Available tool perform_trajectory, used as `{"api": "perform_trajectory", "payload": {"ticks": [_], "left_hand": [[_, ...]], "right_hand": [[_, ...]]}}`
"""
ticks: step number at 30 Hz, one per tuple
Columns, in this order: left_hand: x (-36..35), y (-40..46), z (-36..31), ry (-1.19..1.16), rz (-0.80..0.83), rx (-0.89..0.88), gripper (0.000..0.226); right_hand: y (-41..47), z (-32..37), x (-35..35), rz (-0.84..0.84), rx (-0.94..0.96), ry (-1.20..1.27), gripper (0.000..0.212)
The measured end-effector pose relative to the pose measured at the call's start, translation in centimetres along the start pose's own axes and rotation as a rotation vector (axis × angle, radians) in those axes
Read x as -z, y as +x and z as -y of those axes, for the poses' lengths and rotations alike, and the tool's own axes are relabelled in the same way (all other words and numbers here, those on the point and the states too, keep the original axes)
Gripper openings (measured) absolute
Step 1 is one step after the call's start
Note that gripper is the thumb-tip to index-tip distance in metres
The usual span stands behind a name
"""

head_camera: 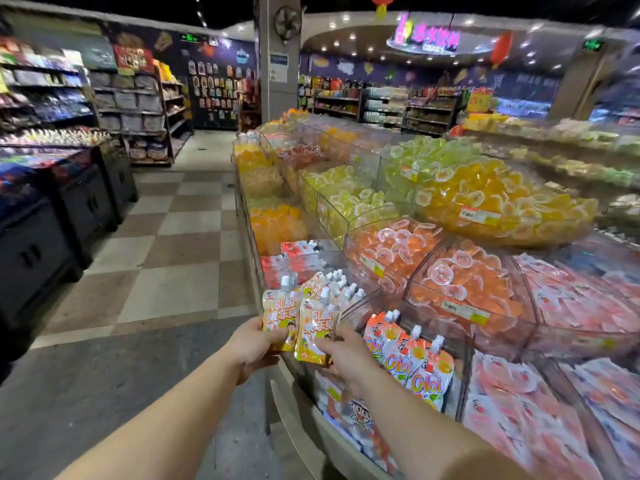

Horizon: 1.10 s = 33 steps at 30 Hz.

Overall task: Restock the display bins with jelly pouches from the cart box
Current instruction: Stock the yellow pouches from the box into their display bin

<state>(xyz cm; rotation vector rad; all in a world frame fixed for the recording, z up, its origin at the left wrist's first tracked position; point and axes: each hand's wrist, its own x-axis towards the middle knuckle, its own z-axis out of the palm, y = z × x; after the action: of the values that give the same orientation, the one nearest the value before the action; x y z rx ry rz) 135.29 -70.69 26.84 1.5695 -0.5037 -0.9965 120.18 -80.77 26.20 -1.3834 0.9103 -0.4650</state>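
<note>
My left hand (250,348) grips an orange-and-white spouted jelly pouch (277,313) by its lower edge. My right hand (341,351) pinches a second matching pouch (317,329) beside it. Both pouches are upright, held in front of a clear display bin (360,299) that holds several of the same pouches (332,284). Just right of my right hand stand three "Cici" orange pouches (412,362) in a lower bin. The cart box is out of view.
Clear bins of orange jelly cups (464,282), yellow cups (349,199) and pink packets (575,303) fill the display to the right. The stand's curved metal edge (294,407) runs below my hands. A checkered floor aisle (166,244) and dark counters (52,216) lie left.
</note>
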Motion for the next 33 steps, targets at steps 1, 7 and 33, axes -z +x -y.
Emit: {"api": "perform_trajectory", "payload": {"ticks": [1,7,33], "left_hand": [[0.4,1.6,-0.3,0.004,0.003,-0.003,0.005],[1.5,12.4,-2.4,0.157,0.118,-0.022,0.009],[-6.6,25.3,0.8,0.72,0.61,0.002,0.061]], "right_hand": [[1.2,0.2,-0.2,-0.008,0.006,-0.001,0.009],[8.9,1.1,-1.2,-0.185,0.019,0.011,0.026],[13.4,2.4,-0.2,-0.832,-0.017,0.232,0.04]]}}
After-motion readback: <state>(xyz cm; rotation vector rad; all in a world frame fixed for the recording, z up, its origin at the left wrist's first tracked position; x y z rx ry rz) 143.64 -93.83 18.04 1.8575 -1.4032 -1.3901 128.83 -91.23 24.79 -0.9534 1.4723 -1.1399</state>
